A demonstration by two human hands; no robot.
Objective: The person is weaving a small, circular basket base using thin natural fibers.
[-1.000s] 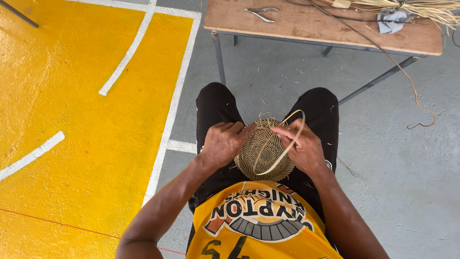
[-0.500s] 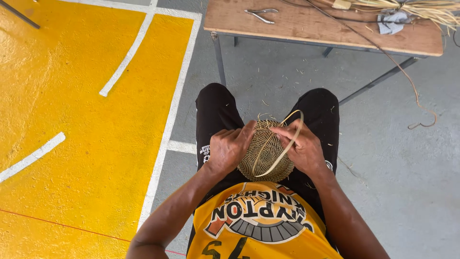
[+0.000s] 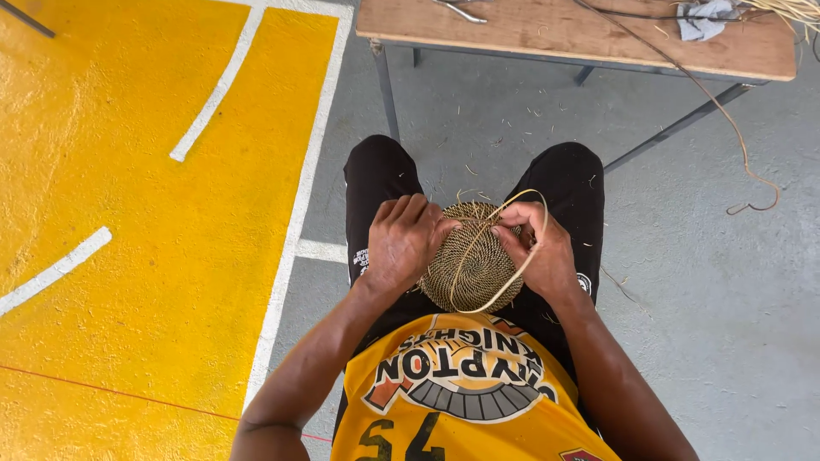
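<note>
While the person sits with knees apart in black shorts [image 3: 376, 175] and a yellow printed jersey [image 3: 465, 393], a round, flat, tightly coiled disc of tan woven fibre [image 3: 468, 260] is held upright over the lap, between the two hands. The left hand [image 3: 403, 241] is closed on the disc's left edge, fingers curled over the rim and knuckles turned toward the camera. The right hand [image 3: 540, 248] grips the disc's right edge, its fingers pinched near the upper rim. A long, pale, flat strand of weaving fibre [image 3: 512, 282] loops from the top of the disc, passes above and around the right hand, and curves back under the lower right rim; whether the right fingertips pinch this strand itself cannot be told.

Beyond the knees stands a wooden-topped bench on grey metal legs [image 3: 555, 34]. On it lie a pair of metal pliers [image 3: 457, 8], partly cut off by the frame edge, a crumpled pale grey cloth [image 3: 705, 17] and a bundle of light straw-coloured fibre [image 3: 790, 8] at the far right corner. A thin brown cord [image 3: 726, 119] trails from the bench down to the grey concrete floor [image 3: 726, 299]. To the left, the floor is painted yellow with white lines [image 3: 154, 213].
</note>
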